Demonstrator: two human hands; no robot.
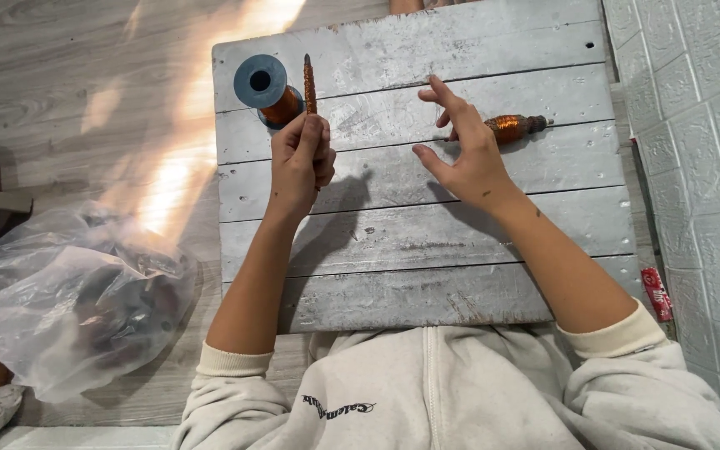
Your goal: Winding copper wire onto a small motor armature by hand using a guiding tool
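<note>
- Evidently the left hand (300,162) clenched a thin copper-wound rod (310,83) upright, at three o'clock of the blue-flanged copper-wire spool (267,89).
- Open-fingered, the right hand (464,150) hovered at nine o'clock of a short copper-wound coil (512,127); steady wire tension probably mattered most.

Thin copper-wound rod (310,83) upright (lower end hidden); fat copper-wound coil (514,127) lying sideways on grey planks.

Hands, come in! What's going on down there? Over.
Left hand grips copper-wound rod, upright. Right hand open beside copper coil. Wire spool behind.
</note>
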